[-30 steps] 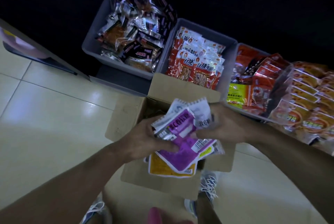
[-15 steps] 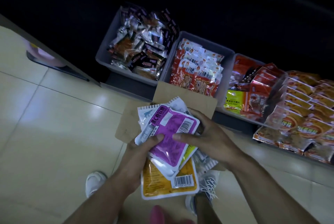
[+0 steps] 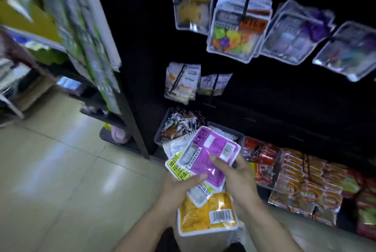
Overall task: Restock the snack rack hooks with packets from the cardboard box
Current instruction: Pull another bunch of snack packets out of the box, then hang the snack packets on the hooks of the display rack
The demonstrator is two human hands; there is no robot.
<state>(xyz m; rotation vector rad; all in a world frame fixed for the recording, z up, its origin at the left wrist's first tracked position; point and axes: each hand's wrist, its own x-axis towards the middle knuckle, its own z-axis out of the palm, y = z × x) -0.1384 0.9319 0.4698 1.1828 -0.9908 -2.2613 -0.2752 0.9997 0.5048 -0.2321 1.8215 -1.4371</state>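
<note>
packets (image 3: 205, 172) sit fanned low in the centre of the frame, left hand (image 3: 179, 188) gripping the stack from below while right hand (image 3: 236, 174) pinches the purple packet (image 3: 209, 160), likely to hang it on the hooks (image 3: 246, 5) at upper right.

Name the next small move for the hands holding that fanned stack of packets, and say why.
Probably the right hand should peel the purple plastic packet off the stack that the left hand grips and lift it toward the rack: it lies on top, both thumbs press it, and purple-tinted packets hang on a hook above.
</note>
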